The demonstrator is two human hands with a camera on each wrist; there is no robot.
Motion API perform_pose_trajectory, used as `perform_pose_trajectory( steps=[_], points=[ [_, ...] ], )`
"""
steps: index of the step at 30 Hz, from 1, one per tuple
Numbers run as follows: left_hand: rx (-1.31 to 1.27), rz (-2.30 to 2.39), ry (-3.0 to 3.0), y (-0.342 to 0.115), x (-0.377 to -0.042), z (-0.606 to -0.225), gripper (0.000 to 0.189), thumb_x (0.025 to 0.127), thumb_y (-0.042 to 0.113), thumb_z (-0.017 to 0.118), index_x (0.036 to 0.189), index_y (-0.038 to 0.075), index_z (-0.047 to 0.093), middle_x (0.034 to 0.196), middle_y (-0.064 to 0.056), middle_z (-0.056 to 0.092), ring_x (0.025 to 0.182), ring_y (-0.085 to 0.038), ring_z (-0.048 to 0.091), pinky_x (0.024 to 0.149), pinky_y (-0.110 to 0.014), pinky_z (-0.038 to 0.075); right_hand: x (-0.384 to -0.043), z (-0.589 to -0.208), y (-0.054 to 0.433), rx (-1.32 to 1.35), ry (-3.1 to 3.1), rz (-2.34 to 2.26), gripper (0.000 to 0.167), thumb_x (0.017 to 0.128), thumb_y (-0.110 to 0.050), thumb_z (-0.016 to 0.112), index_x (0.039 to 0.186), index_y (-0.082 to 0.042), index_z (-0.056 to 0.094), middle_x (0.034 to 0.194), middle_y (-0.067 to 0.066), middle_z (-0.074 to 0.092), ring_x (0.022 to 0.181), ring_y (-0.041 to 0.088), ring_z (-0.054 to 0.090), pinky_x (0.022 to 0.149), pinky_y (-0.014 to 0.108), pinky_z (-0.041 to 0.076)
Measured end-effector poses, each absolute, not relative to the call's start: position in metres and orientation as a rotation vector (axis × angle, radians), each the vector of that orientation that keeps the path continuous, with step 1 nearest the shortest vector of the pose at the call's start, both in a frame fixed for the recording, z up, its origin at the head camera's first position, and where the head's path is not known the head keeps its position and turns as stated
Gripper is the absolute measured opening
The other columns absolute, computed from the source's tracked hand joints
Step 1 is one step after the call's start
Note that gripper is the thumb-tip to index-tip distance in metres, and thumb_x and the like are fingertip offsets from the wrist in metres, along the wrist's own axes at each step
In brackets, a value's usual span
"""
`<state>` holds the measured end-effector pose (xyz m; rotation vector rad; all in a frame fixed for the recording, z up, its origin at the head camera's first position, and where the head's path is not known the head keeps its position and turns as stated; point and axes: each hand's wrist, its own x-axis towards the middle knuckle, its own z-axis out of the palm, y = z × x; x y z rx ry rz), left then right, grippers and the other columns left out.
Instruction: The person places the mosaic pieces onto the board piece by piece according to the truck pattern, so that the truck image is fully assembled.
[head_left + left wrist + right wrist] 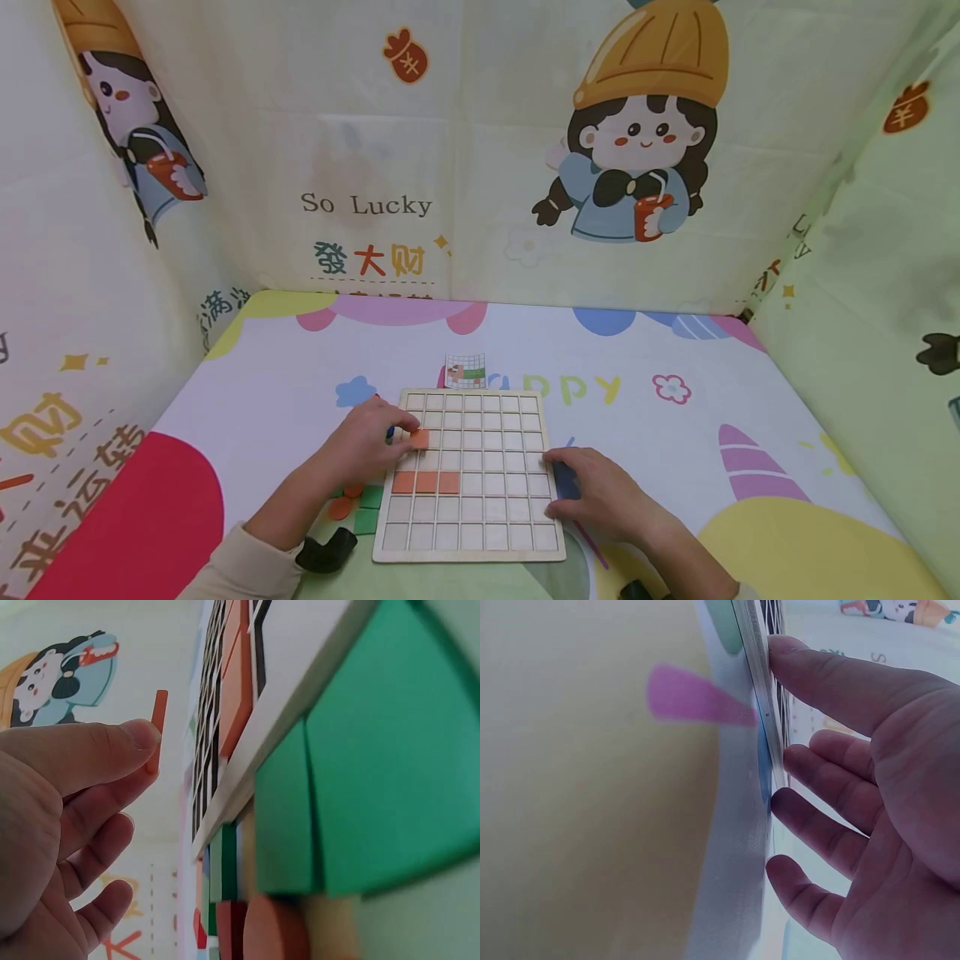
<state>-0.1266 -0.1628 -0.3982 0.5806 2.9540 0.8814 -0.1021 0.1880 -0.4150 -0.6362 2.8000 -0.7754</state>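
Observation:
A pale wooden grid board (468, 556) lies on the table in the head view. Over its left columns, my left hand (367, 437) pinches an orange square tile (420, 439) between thumb and fingertips. Seen edge-on in the left wrist view, that orange tile (160, 705) sticks up past the thumb, above the grid. Three orange tiles (426, 482) fill the left end of a lower row. At the board's right edge, my right hand (600, 492) rests with thumb and fingertips touching the rim, its fingers loosely extended in the right wrist view.
Green square tiles (366, 522) and orange round pieces (341, 508) lie left of the board, partly under my left forearm. A small printed pattern card (466, 372) sits beyond the far rim. Patterned cloth walls (480, 167) stand behind and beside the table.

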Motion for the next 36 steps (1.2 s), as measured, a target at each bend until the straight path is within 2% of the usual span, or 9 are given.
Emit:
perform_pose_trajectory(
  steps=[7,14,21,36],
  points=[
    [0.519,0.864,2.932,-0.152,-0.128,-0.405,0.015,0.088,0.014,0.076,0.103,0.016,0.077,0.096,0.010,0.065,0.100,-0.018,0.053,0.079,-0.036,0.050,-0.103,-0.416,0.188,-0.642,2.800,-0.777,0.057,0.078,-0.030,0.085,0.127,-0.009,0.063,0.124,0.007,0.063,0.118,0.030,0.057,0.097,0.051,0.044],
    [0.622,0.859,2.935,-0.147,-0.129,-0.411,0.017,0.087,0.015,0.076,0.104,0.014,0.077,0.096,0.009,0.068,0.099,-0.018,0.052,0.082,-0.040,0.047,-0.103,-0.417,0.188,-0.658,2.800,-0.782,0.057,0.078,-0.030,0.085,0.127,-0.009,0.063,0.123,0.007,0.063,0.117,0.030,0.057,0.096,0.051,0.045],
    [0.552,0.855,2.927,-0.138,-0.127,-0.411,0.018,0.085,0.017,0.079,0.103,0.016,0.078,0.092,0.012,0.066,0.097,-0.016,0.048,0.079,-0.036,0.046,-0.104,-0.417,0.188,-0.650,2.796,-0.778,0.057,0.078,-0.030,0.085,0.127,-0.009,0.063,0.124,0.007,0.063,0.118,0.031,0.057,0.097,0.052,0.044],
    [0.654,0.846,2.954,-0.131,-0.125,-0.409,0.016,0.085,0.016,0.078,0.101,0.014,0.079,0.095,0.009,0.070,0.094,-0.014,0.052,0.078,-0.036,0.046,-0.104,-0.416,0.188,-0.652,2.792,-0.771,0.057,0.078,-0.030,0.085,0.127,-0.009,0.063,0.124,0.007,0.063,0.118,0.031,0.056,0.098,0.053,0.044]
  ],
)
